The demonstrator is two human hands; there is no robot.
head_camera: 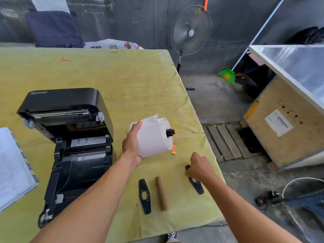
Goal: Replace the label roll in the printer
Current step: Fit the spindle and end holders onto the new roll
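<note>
The black label printer (73,137) stands on the left of the table with its lid swung open and its roll bay bare. My left hand (131,144) holds a full white label roll (154,135) above the table, a black spindle (170,132) poking out of its right end. My right hand (199,168) grips one black plastic roll guide (197,185) lying near the table's right edge. A second black guide (144,196) and an empty brown cardboard core (162,192) lie side by side near the front edge.
The table wears a yellow-green cloth (122,81). An orange tab (174,148) lies behind the roll. A white pad (12,165) sits at the left edge. Right of the table are a standing fan (190,30), a wooden crate (284,130) and a floor pallet (226,142).
</note>
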